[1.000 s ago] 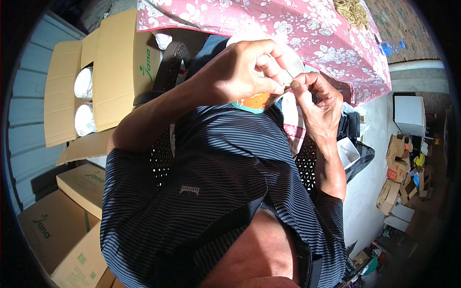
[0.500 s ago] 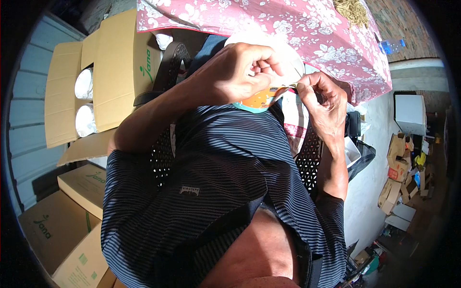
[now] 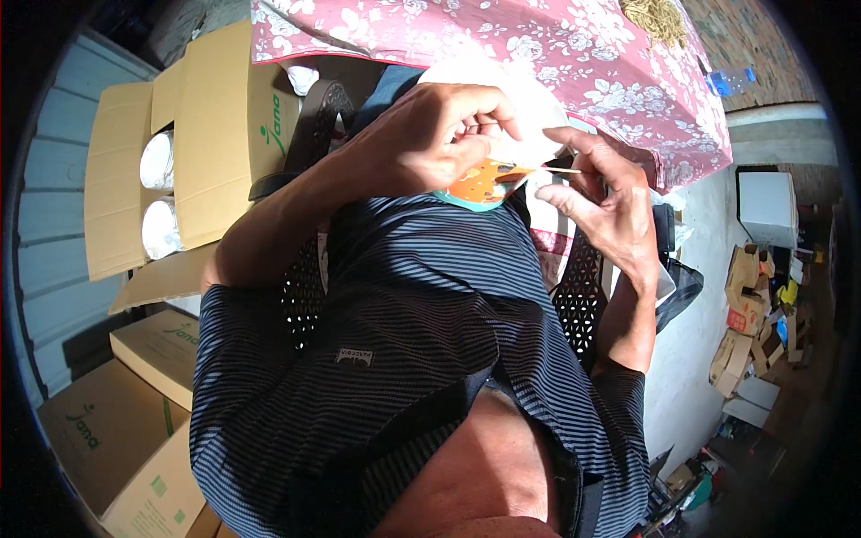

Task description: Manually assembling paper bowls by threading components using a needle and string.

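Observation:
My left hand [image 3: 453, 134] is closed, its fingers and thumb pinching a printed paper piece. This paper piece [image 3: 484, 184] has an orange pattern with a teal curved edge, and a bright white part [image 3: 484, 79] shows beyond my fingers; glare hides its full shape. From its right side sticks out a thin pale strand [image 3: 560, 170], pointing toward my right hand. My right hand [image 3: 610, 193] stands open beside it, thumb and forefinger spread apart. Whether its curled fingers touch the strand's end, I cannot tell.
A table with a pink floral cloth [image 3: 592, 54] stands ahead, a bundle of tan cord [image 3: 655, 20] on it. Open cardboard boxes [image 3: 211, 134] with white wrapped rolls [image 3: 160, 229] are at my left. A clear blue bottle [image 3: 734, 82] and flattened cartons [image 3: 744, 305] lie farther right.
My right thumb and forefinger have come apart from their pinch at the paper's edge, and the hand has opened. The thin strand now shows. My left hand keeps its hold.

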The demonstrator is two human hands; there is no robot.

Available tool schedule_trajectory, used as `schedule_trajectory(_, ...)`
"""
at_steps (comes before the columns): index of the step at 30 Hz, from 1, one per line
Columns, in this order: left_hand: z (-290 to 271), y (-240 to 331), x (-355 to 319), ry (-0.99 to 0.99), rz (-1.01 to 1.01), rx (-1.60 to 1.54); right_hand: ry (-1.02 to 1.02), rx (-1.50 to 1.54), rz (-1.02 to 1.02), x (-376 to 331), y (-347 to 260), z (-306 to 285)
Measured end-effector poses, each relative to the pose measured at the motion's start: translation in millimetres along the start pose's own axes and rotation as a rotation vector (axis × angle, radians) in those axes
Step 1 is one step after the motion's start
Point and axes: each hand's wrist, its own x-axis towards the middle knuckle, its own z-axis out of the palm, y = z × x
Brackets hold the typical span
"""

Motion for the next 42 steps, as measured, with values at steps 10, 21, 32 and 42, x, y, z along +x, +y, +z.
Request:
schedule_trajectory(10, -2.3, -3.4, -0.5, 0.010, -0.033, 0.004, 0.101, -0.045, -0.213, 6.6, 12.2, 16.8)
schedule_trajectory(21, -4.6, -6.5, -2.5, -0.007, 0.010, 0.006, 0.214, -0.312, -0.392, 7.9, 12.3, 19.4)
schedule_trajectory(32, -4.2, -6.7, -2.8, -0.001, 0.049, 0.065, 0.230, -0.248, -0.389, 8.5, 11.0, 21.7)
schedule_trajectory(42, -1.1, -9.5, -2.0, 0.039, 0.118, 0.033, 0.152, -0.139, -0.369, 7.5, 3.8, 14.0)
